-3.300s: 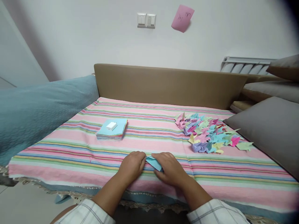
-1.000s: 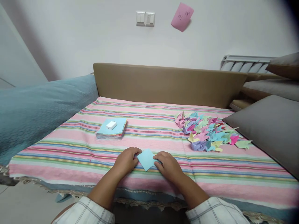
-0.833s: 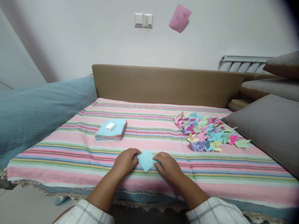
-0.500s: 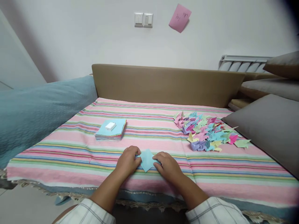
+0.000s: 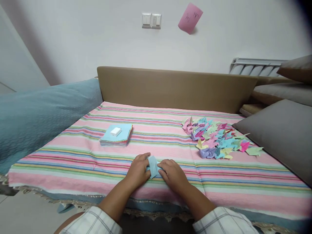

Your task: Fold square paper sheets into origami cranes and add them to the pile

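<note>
A small light-blue sheet of folded origami paper (image 5: pixel 153 166) lies on the striped cloth near the front edge. My left hand (image 5: pixel 139 169) grips its left side, the thumb at the lower edge and the fingers along the upper edge. From the right, my right hand (image 5: pixel 172 172) pinches the other side between thumb and fingers. Both hands are closed on the paper, and its outer ends are partly hidden by the fingers.
A stack of coloured paper (image 5: pixel 117 138) with a small white box (image 5: pixel 115 131) on top lies at left. Right of centre is a pile of many-coloured folded paper cranes (image 5: pixel 216 138). Grey cushions (image 5: pixel 282 123) border the right; a blue-covered armrest (image 5: pixel 53 113) borders the left.
The paper's outline has gone from a wide diamond to a narrower, creased shape. My left hand has shifted right and further over the paper, while my right hand has moved slightly left.
</note>
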A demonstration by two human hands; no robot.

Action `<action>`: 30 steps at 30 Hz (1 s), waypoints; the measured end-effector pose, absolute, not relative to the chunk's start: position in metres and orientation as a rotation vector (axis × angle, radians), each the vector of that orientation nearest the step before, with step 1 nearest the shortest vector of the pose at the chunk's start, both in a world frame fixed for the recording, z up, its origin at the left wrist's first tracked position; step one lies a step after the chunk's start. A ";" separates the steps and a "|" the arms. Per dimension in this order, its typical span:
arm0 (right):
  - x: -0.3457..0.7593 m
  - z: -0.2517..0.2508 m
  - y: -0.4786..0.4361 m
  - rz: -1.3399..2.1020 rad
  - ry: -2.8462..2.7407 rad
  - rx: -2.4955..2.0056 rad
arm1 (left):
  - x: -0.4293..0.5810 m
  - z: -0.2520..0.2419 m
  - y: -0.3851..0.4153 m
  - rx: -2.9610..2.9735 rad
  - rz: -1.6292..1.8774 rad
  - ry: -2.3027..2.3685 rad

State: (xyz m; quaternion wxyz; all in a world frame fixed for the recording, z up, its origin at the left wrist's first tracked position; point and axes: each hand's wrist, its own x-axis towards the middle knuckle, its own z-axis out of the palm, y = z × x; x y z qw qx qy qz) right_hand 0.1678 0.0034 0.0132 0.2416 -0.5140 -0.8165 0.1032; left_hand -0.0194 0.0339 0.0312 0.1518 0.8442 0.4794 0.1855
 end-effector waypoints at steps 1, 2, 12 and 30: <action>0.168 0.013 0.004 0.287 -2.222 -1.416 | -0.020 0.031 0.034 2.416 0.535 1.377; 0.167 0.012 0.004 0.293 -2.211 -1.428 | -0.020 0.031 0.035 2.409 0.537 1.377; 0.165 0.015 0.004 0.330 -2.194 -1.517 | -0.019 0.028 0.036 2.354 0.570 1.386; 0.163 0.020 0.003 0.340 -2.234 -1.575 | -0.015 0.031 0.037 2.270 0.619 1.391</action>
